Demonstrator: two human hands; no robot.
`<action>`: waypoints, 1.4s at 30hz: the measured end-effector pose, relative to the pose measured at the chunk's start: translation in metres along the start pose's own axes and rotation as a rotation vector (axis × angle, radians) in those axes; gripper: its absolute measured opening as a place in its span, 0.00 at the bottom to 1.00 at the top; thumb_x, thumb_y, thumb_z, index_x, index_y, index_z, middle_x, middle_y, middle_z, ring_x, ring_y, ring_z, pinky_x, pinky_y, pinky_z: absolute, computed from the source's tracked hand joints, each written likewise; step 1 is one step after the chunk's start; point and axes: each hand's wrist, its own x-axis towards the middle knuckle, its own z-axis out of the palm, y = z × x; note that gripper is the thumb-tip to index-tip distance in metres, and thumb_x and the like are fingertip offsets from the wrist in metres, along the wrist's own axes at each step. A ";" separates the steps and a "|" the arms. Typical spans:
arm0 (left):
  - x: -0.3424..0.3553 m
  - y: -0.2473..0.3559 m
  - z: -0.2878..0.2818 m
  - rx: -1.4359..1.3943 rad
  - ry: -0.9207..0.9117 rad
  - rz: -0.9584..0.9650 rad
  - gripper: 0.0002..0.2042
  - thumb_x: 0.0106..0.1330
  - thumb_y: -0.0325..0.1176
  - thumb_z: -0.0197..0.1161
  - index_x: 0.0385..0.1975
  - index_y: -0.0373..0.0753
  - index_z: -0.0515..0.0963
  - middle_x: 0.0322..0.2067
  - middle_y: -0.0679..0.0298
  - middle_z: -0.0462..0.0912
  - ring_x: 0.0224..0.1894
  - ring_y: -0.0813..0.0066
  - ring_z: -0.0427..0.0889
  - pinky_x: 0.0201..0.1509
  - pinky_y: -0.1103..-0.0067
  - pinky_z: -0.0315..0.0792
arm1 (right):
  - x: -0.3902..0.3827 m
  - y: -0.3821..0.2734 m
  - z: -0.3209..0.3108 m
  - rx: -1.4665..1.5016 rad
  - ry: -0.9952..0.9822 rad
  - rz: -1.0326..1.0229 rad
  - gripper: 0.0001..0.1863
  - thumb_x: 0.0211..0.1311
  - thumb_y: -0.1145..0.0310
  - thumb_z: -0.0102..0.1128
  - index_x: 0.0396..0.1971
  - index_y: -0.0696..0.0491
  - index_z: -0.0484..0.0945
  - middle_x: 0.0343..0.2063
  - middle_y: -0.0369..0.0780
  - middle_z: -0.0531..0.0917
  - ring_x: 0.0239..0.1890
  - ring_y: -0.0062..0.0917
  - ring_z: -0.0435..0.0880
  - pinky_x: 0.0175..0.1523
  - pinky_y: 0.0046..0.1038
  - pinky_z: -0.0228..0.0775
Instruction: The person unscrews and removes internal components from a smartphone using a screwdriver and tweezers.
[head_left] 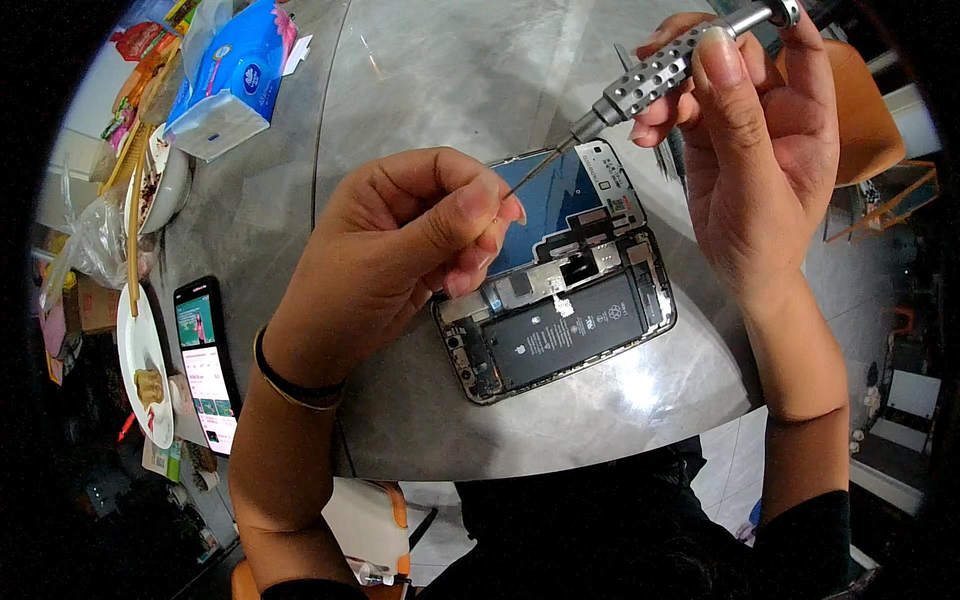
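Observation:
My right hand (pixel 760 160) grips the handle of a silver screwdriver (pixel 660 78) with a dimpled metal body, raised and slanting down to the left. My left hand (pixel 420 225) is closed in a pinch at the slender tip of that screwdriver; anything tiny between the fingertips is too small to make out. Below both hands lies an opened smartphone: the body (pixel 565 335) shows a black battery and exposed internals, and the screen panel (pixel 540 220) is folded back above it, partly hidden by my left hand.
On a grey table (pixel 420 80), at left, are a blue tissue pack (pixel 230 70), a bowl (pixel 165 195), a white plate (pixel 135 380), plastic bags (pixel 105 235) and a lit phone (pixel 205 360). A thin metal tool (pixel 670 160) lies behind my right hand. An orange chair (pixel 860 110) stands at right.

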 end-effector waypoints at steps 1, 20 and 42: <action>0.000 0.000 0.000 -0.002 -0.005 0.001 0.12 0.68 0.38 0.58 0.26 0.39 0.68 0.22 0.69 0.68 0.20 0.88 0.59 0.19 0.90 0.54 | 0.000 0.001 -0.001 -0.002 -0.007 -0.013 0.34 0.67 0.70 0.53 0.65 0.58 0.46 0.31 0.43 0.80 0.24 0.19 0.79 0.28 0.19 0.75; 0.000 0.000 0.002 0.016 0.041 -0.014 0.12 0.68 0.37 0.58 0.25 0.39 0.68 0.22 0.69 0.68 0.21 0.87 0.60 0.20 0.90 0.56 | -0.003 -0.002 0.003 0.023 -0.022 -0.069 0.35 0.65 0.68 0.55 0.65 0.57 0.47 0.33 0.44 0.80 0.28 0.23 0.80 0.30 0.20 0.76; 0.001 0.002 0.004 0.000 0.068 -0.036 0.13 0.68 0.37 0.58 0.23 0.41 0.65 0.22 0.70 0.67 0.22 0.87 0.60 0.21 0.91 0.55 | -0.007 0.002 0.003 0.021 -0.054 -0.031 0.32 0.64 0.66 0.55 0.63 0.56 0.53 0.36 0.44 0.80 0.29 0.27 0.81 0.31 0.22 0.76</action>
